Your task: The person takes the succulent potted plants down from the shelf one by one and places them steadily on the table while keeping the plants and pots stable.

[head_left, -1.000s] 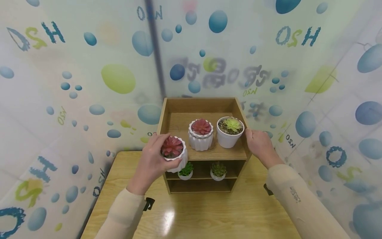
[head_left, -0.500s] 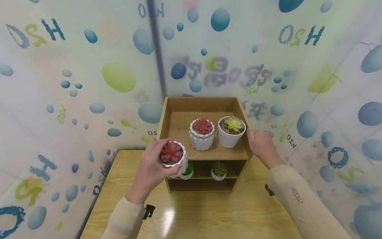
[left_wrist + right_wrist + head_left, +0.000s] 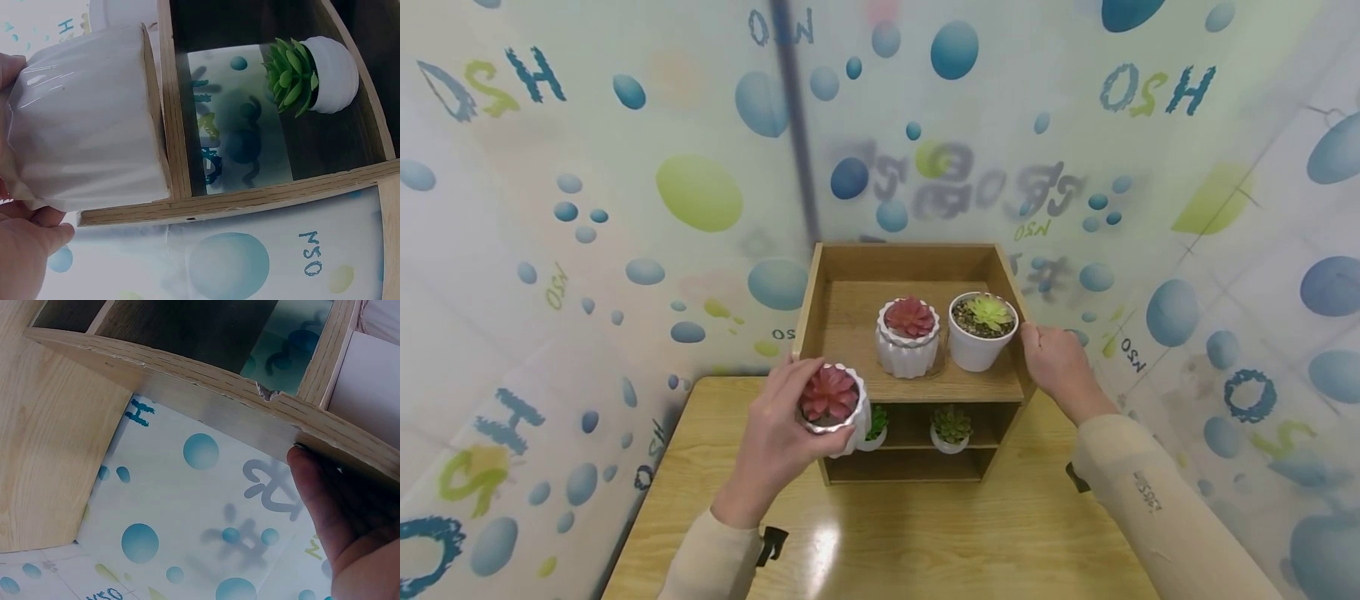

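Observation:
My left hand [image 3: 778,433] grips a white fluted pot with a red succulent [image 3: 829,396], thumb on the near side and fingers round the far side. The pot is at the front left corner of a small wooden shelf [image 3: 842,317], overlapping its front edge; its pale side [image 3: 87,119] fills the left of the left wrist view. My right hand [image 3: 1060,371] holds the shelf's right side panel, thumb [image 3: 315,494] against the board; the other fingers are mostly hidden. On the top board stand a matching red succulent pot [image 3: 907,342] and a white pot with a light green succulent [image 3: 979,337].
In the compartment below are a small green plant in a white pot [image 3: 334,75] and another small potted succulent [image 3: 951,429]. The shelf stands on a wooden table [image 3: 925,533] near patterned walls [image 3: 700,275].
My left hand and the red succulent pot have moved down the head view, toward me, covering more of the small green plant below. My right hand stays at the shelf's side.

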Motion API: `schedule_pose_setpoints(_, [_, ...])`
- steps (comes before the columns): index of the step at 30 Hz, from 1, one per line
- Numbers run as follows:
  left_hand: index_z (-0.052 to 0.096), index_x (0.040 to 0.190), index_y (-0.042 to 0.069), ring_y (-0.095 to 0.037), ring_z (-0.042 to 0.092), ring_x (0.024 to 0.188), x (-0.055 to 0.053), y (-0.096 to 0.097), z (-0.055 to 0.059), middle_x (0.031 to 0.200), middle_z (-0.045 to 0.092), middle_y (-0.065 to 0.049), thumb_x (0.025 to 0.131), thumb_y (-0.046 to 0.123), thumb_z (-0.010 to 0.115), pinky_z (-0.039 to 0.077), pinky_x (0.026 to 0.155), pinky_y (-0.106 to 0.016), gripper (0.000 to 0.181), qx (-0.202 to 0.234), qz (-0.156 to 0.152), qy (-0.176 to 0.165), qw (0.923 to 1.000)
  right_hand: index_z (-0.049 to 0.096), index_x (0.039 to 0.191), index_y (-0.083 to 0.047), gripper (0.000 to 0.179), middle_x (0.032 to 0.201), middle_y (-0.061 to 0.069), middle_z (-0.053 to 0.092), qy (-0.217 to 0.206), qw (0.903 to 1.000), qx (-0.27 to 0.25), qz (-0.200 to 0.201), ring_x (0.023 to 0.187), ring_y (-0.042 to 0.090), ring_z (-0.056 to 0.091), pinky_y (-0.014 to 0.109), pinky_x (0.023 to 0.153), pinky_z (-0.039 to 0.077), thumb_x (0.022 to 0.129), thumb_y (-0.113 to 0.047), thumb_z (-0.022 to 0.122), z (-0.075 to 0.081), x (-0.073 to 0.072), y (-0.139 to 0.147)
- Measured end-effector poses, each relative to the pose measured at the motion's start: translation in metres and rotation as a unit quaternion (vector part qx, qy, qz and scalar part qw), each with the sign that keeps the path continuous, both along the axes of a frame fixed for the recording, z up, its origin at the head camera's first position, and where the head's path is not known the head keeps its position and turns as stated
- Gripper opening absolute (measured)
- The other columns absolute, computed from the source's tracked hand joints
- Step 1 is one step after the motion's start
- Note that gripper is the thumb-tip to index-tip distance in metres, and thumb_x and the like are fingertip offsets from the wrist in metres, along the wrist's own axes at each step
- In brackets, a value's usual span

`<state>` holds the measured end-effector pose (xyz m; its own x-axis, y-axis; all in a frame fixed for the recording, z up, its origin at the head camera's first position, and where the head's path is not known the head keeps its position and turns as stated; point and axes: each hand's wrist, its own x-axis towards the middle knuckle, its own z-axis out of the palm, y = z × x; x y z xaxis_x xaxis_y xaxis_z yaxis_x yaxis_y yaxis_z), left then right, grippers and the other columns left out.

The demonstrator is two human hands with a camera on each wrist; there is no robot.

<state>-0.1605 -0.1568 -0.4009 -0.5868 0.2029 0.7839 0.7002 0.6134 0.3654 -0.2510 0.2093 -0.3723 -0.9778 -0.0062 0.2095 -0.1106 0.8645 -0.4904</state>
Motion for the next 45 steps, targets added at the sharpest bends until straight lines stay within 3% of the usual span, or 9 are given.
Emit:
schedule_pose_setpoints(2, [0.064, 0.122, -0.009, -0.034, 0.065, 0.106, 0.002, 0.0, -0.001, 0.115, 0.067, -0.021, 0.057, 0.018, 0.095, 0.043, 0.11, -0.057, 0.077, 0.0, 0.002, 0.003, 1.0, 0.04, 0.059, -0.011, 0.057, 0.057, 0.006, 0.039, 0.001, 1.0, -0.002, 0.001, 0.059, 0.025, 0.044, 0.034, 0.056, 0.035, 0.11, -0.031, 0.028, 0.0, 0.0, 0.0])
schedule_pose_setpoints(6, [0.064, 0.124, -0.008, -0.033, 0.064, 0.108, 0.006, 0.0, -0.002, 0.118, 0.068, -0.02, 0.058, 0.02, 0.095, 0.058, 0.093, -0.05, 0.078, -0.005, 0.011, 0.005, 0.9999, 0.04, 0.059, -0.011, 0.056, 0.057, 0.005, 0.039, 0.001, 1.0, -0.004, 0.0, 0.058, 0.025, 0.043, 0.034, 0.056, 0.035, 0.11, -0.03, 0.028, 0.0, 0.0, 0.0])
schedule_pose_setpoints(10, [0.064, 0.126, -0.007, -0.032, 0.064, 0.107, 0.009, 0.0, -0.002, 0.119, 0.068, -0.02, 0.059, 0.021, 0.094, 0.062, 0.081, -0.046, 0.078, -0.006, 0.013, 0.005, 0.9999, 0.04, 0.059, -0.011, 0.056, 0.058, 0.006, 0.039, -0.001, 1.0, -0.003, 0.0, 0.059, 0.026, 0.044, 0.034, 0.057, 0.035, 0.11, -0.03, 0.027, 0.0, 0.0, 0.0])
schedule_pose_setpoints(23, [0.065, 0.125, -0.007, -0.029, 0.064, 0.104, 0.016, -0.001, -0.006, 0.117, 0.069, -0.018, 0.058, 0.022, 0.092, 0.061, 0.081, -0.045, 0.078, -0.008, 0.019, 0.009, 0.9997, 0.04, 0.059, -0.01, 0.057, 0.058, 0.006, 0.039, -0.008, 1.0, -0.004, 0.001, 0.058, 0.026, 0.043, 0.034, 0.056, 0.035, 0.11, -0.031, 0.026, -0.002, 0.0, 0.001])
schedule_pose_setpoints(45, [0.065, 0.126, -0.007, -0.026, 0.065, 0.099, 0.023, -0.003, -0.034, 0.117, 0.069, -0.015, 0.054, 0.02, 0.096, 0.061, 0.079, -0.036, 0.083, 0.0, 0.022, -0.002, 0.9997, 0.042, 0.061, -0.009, 0.056, 0.06, 0.007, 0.04, -0.007, 1.0, 0.002, 0.004, 0.065, 0.029, 0.049, 0.036, 0.061, 0.038, 0.111, -0.03, 0.027, 0.0, -0.001, 0.001])
